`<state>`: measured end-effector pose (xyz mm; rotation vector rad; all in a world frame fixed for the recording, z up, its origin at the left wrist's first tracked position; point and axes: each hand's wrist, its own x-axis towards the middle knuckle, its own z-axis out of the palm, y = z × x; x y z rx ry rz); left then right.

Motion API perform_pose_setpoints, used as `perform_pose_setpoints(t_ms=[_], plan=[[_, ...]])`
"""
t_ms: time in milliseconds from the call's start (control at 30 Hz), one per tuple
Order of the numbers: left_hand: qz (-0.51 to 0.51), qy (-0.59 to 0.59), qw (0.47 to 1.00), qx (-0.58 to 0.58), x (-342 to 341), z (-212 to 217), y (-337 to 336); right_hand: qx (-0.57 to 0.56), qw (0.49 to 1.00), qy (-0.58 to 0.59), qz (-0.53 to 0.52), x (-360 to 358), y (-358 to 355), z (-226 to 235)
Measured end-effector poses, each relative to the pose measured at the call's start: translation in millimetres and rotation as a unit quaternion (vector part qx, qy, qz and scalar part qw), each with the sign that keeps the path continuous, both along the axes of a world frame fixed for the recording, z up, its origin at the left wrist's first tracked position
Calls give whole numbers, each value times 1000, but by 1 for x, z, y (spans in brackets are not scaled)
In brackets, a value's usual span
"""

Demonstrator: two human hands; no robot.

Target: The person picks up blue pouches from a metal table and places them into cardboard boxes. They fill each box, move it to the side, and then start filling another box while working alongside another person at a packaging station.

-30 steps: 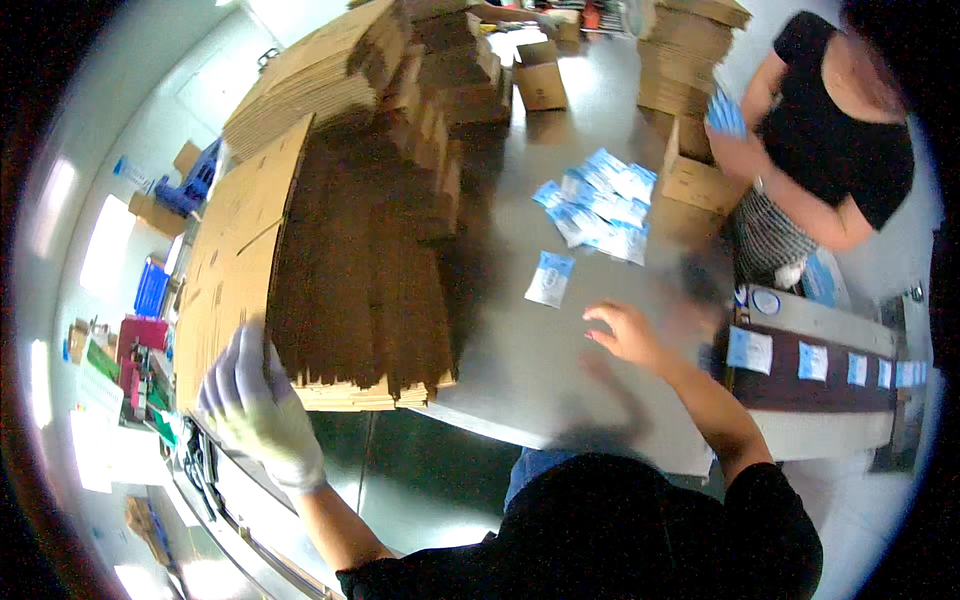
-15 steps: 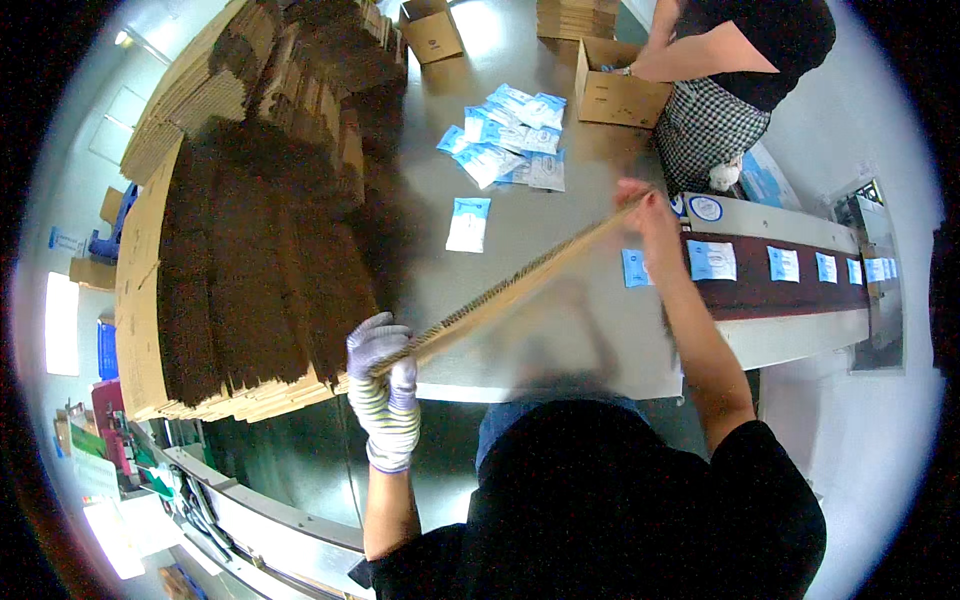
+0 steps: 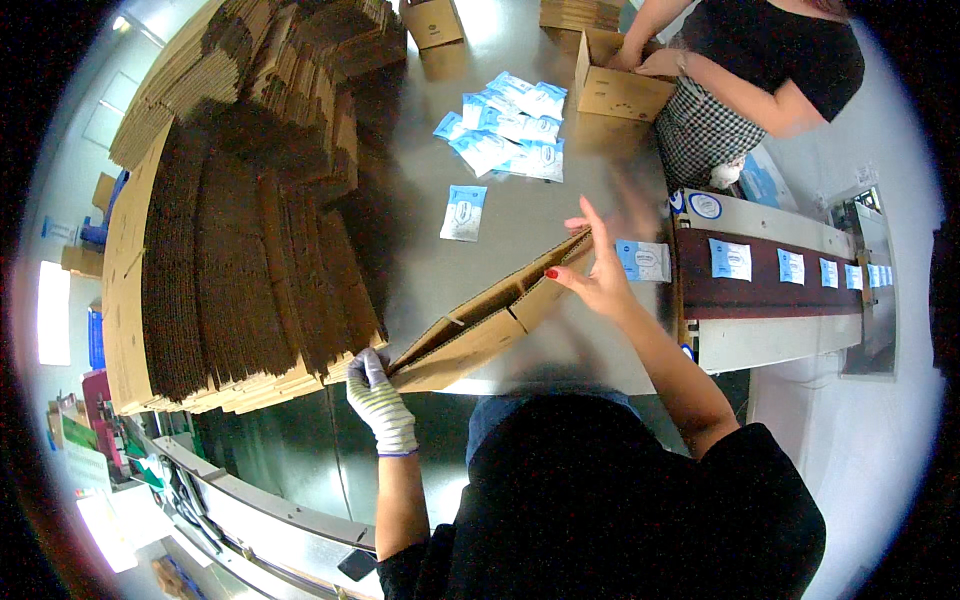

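Slanting above the near table edge is a flat-folded brown cardboard box [image 3: 470,335], its long top edges parted by a narrow gap. My left hand [image 3: 381,402], in a striped white knit glove, is closed on its lower left corner. At the upper right end is my bare right hand [image 3: 603,278], with fingers stretched and spread; its thumb touches the near panel and the fingers reach past the end. A blue-and-white packet [image 3: 643,261] lies just right of this hand. Beyond the cardboard box lie a single packet [image 3: 464,213] and a pile of similar packets [image 3: 510,125].
Tall stacks of folded cardboard [image 3: 240,270] line the left side. A dark red conveyor belt [image 3: 760,292] carries packets at right. Across the metal table [image 3: 420,215], a co-worker [image 3: 770,60] has both hands in an open box [image 3: 620,90]. Another box [image 3: 432,24] stands at the back.
The cardboard box has swung lower and its sides have parted slightly. My right hand has moved left and down, fingers now spread. The co-worker's second hand now shows at the open box.
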<state>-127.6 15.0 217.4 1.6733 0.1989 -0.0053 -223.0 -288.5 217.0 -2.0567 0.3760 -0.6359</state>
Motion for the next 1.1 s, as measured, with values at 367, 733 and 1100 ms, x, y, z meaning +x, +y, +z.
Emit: perform_pose_setpoints(t_ms=[367,733,1100], plan=[[-182,-91,970,130,-37,34,-5,268,949,24,163,-24,21,-39],[-432,-279,722,462,-34,-8,-47,96,967,183,150,-24,31,-82],[-421,-177,851,259,37,-49,-37,143,971,176,-75,-84,38,-23]])
